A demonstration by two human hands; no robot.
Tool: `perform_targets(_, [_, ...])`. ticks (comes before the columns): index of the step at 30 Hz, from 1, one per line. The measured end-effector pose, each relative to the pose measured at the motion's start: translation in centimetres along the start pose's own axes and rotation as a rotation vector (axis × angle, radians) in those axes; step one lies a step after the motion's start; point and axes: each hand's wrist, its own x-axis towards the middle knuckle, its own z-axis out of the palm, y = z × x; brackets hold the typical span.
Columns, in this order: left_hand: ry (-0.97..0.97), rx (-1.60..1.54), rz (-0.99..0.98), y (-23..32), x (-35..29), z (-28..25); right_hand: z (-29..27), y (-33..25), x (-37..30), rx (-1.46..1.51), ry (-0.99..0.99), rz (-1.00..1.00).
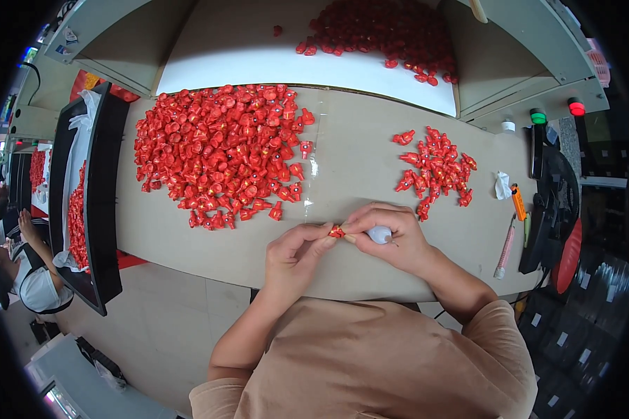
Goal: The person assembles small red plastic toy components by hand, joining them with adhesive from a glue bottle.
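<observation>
Close to the table's near edge, my left hand [291,253] pinches a small red figure [337,232] between thumb and fingertips. My right hand [407,241] grips the other side of that figure with its fingertips. Tucked in the right hand is a small pale squeeze bottle [379,234] with a thin tip that points away from the figure. A large heap of red figures [217,153] lies beyond my left hand. Beyond my right hand is a smaller group of similar red figures [437,167], apart from the heap.
A black tray [105,209] with red pieces stands at the left edge. More red pieces [391,35] lie under the shelf at the back. An orange cutter [518,202], a pink stick-like tool [505,248] and crumpled tissue [502,186] lie right. Another person [42,272] sits far left.
</observation>
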Motion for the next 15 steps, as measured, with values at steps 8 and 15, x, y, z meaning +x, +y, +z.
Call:
perform_targets(8, [-0.004, 0.012, 0.005, -0.15, -0.10, -0.05, -0.05, 0.10, -0.13, 0.013, -0.005, -0.001])
perform_targets(15, [-0.003, -0.005, 0.013, -0.13, -0.04, -0.01, -0.02, 0.06, -0.07, -0.001, -0.003, -0.006])
